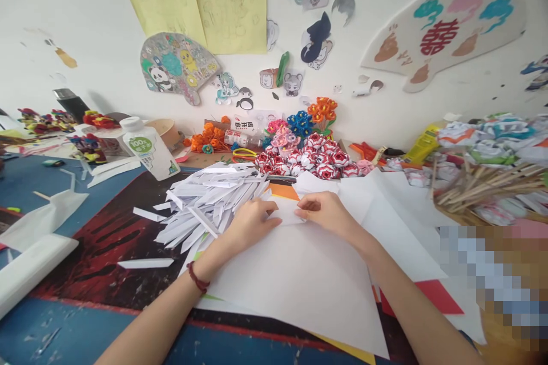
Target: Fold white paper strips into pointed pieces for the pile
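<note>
Near the middle, my left hand (pixel 252 223) and my right hand (pixel 327 211) hold opposite sides of a small piece of white paper (pixel 287 212). The fingers of my left hand are bent at the piece's left edge, and my right thumb and fingertips pinch its right side. Under both hands lies a large white sheet (pixel 299 285), spread toward the front edge. A heap of narrow folded white paper strips (pixel 205 202) sits just left of my left hand. One loose strip (pixel 146 263) lies on the dark mat.
Behind the hands stand red-and-white paper flowers (pixel 319 159) and orange flowers (pixel 323 109). A white bottle (pixel 149 148) leans at the back left. More white sheets (pixel 398 222) and a red sheet (pixel 439 296) lie right, beside a bundle of wooden sticks (pixel 492 188).
</note>
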Action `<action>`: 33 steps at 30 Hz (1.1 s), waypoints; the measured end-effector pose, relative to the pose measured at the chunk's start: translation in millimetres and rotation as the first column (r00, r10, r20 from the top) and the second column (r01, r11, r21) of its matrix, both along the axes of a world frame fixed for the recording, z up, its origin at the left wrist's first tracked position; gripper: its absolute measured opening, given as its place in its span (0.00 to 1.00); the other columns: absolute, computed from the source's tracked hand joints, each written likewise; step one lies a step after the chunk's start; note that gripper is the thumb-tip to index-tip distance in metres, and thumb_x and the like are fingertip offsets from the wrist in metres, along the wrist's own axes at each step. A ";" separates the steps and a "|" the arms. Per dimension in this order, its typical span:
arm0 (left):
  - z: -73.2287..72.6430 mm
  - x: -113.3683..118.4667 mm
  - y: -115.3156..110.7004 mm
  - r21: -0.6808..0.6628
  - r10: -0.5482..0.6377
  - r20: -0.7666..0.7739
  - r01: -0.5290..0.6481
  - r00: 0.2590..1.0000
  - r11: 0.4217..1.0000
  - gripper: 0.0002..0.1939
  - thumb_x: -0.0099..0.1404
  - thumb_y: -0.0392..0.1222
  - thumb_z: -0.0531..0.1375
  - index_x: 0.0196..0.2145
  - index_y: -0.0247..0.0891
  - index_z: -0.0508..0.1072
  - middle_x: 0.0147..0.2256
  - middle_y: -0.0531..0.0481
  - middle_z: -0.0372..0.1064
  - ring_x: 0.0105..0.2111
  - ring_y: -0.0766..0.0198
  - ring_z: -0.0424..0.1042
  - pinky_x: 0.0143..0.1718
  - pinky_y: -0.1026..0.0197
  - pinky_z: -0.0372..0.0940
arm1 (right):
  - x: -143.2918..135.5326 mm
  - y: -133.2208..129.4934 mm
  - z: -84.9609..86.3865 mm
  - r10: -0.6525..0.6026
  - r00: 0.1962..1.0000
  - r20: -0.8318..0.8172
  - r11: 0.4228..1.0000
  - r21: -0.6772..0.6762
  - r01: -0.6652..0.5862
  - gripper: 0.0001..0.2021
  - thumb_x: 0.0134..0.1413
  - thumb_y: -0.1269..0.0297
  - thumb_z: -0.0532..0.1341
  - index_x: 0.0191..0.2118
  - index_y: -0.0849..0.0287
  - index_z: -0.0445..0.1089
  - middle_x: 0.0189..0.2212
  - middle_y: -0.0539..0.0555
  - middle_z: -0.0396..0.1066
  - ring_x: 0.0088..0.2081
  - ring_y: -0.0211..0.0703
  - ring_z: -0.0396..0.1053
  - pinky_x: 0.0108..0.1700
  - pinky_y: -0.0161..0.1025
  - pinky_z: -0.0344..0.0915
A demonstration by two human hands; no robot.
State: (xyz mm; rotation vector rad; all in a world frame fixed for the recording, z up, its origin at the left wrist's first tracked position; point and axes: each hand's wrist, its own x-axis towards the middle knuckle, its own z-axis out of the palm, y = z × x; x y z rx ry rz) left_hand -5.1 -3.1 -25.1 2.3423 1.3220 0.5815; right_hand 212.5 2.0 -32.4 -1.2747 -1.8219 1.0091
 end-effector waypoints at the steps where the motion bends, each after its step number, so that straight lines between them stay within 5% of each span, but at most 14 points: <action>1: -0.5 0.0 -0.2 0.024 -0.015 -0.001 0.015 1.000 1.000 0.06 0.59 0.43 0.59 0.31 0.39 0.73 0.27 0.51 0.68 0.31 0.62 0.65 0.32 0.61 0.55 | -0.6 0.1 -2.4 -0.004 1.000 0.023 1.000 0.002 0.004 0.10 0.44 0.57 0.66 0.26 0.59 0.76 0.24 0.53 0.75 0.27 0.43 0.70 0.32 0.39 0.66; 19: -7.9 2.7 2.6 0.193 -0.036 -0.046 0.044 0.998 0.980 0.06 0.64 0.36 0.57 0.34 0.39 0.74 0.34 0.47 0.72 0.38 0.58 0.68 0.41 0.56 0.60 | 2.9 2.1 -8.1 -0.038 0.973 0.226 0.990 0.141 0.006 0.04 0.45 0.64 0.65 0.28 0.56 0.77 0.22 0.51 0.72 0.25 0.40 0.66 0.28 0.37 0.59; 33: -8.3 1.7 1.3 0.244 -0.148 -0.117 0.173 0.982 0.954 0.11 0.65 0.31 0.52 0.36 0.39 0.74 0.35 0.47 0.72 0.38 0.58 0.66 0.40 0.58 0.59 | 4.3 -3.6 3.5 0.055 0.932 0.357 0.956 0.250 -0.152 0.07 0.49 0.72 0.61 0.26 0.56 0.75 0.27 0.52 0.73 0.30 0.42 0.67 0.32 0.38 0.60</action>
